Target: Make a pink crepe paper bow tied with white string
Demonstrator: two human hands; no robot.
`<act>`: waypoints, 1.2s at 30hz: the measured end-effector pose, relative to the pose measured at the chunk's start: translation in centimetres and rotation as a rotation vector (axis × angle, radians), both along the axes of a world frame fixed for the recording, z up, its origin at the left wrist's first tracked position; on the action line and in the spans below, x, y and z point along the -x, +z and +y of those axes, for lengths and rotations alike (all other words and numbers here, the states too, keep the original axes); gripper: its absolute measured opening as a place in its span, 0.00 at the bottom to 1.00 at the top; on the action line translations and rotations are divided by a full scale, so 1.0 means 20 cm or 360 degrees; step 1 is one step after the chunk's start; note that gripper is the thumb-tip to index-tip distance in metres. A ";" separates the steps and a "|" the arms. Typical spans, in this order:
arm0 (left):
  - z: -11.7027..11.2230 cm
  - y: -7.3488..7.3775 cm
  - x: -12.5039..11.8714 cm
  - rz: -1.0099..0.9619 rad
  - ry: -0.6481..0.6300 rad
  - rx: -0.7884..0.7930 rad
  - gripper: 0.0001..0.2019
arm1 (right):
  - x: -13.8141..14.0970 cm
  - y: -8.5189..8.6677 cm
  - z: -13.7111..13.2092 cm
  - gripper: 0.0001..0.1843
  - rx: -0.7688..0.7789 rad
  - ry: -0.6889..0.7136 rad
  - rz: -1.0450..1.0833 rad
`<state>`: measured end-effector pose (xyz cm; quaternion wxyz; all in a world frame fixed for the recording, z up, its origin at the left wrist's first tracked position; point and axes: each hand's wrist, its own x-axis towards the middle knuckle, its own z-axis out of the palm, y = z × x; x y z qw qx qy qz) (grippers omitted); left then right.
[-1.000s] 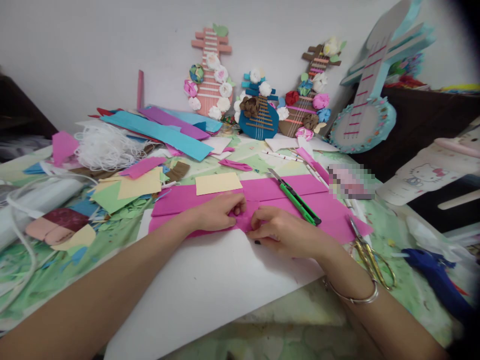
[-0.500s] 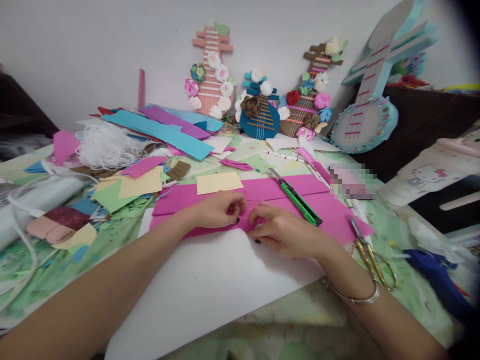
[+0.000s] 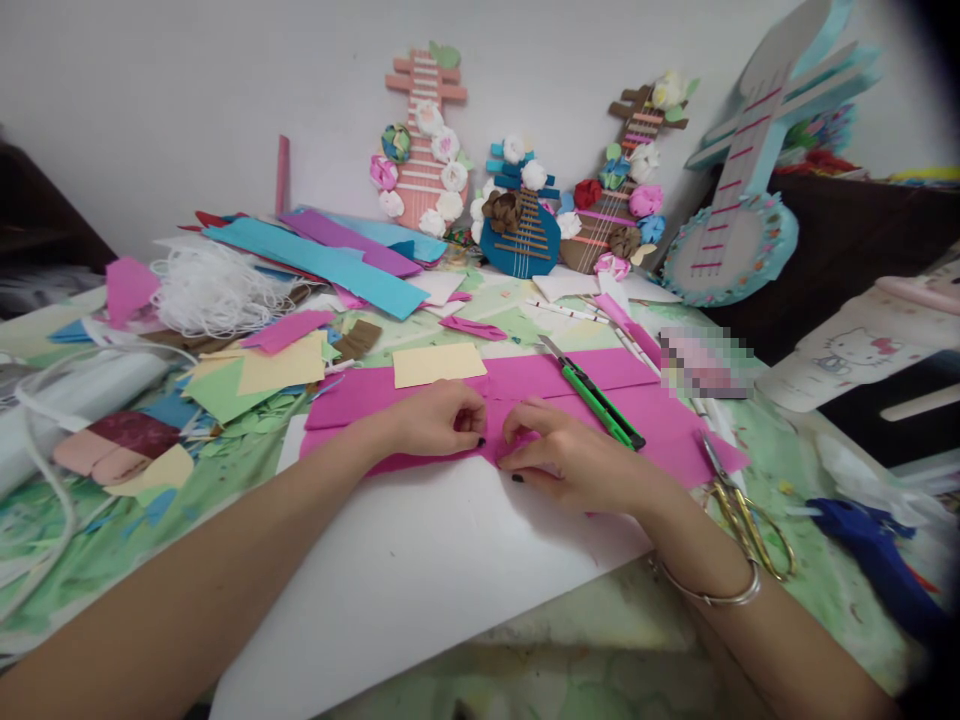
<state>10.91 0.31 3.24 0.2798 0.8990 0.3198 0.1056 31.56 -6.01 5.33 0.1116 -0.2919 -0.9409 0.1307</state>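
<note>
Magenta crepe paper (image 3: 675,435) lies folded across a white board (image 3: 390,590) in front of me. At its near edge, my left hand (image 3: 439,420) is closed in a pinch on the paper. Just to the right, my right hand (image 3: 570,455) has thumb and fingers curled together on the same edge; the pinched bit is mostly hidden. A small gap separates the fingertips of both hands. On the paper rest a green utility knife (image 3: 600,405) with its blade out and a cream paper rectangle (image 3: 439,366).
Gold-handled scissors (image 3: 739,505) and a blue glue gun (image 3: 870,550) lie at right, near a white cup (image 3: 847,345). Paper scraps (image 3: 232,385) and tangled white string (image 3: 221,290) cover the left. Decorated paper instruments (image 3: 520,235) lean on the wall.
Both hands stay at the paper's near edge. Their fingers have shifted only slightly, the left fingertips a little to the right. Everything else lies as before.
</note>
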 end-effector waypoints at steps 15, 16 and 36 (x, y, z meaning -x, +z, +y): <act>-0.01 0.00 -0.01 0.0016 -0.0031 -0.0019 0.03 | 0.00 0.00 0.00 0.12 0.0040 0.0024 0.0019; -0.01 0.00 -0.01 0.0014 -0.0030 -0.0014 0.03 | 0.00 0.00 0.00 0.12 0.0044 0.0022 0.0027; 0.00 -0.01 0.00 0.0006 -0.0016 0.0007 0.04 | 0.00 -0.02 -0.01 0.13 0.0084 0.0019 0.0054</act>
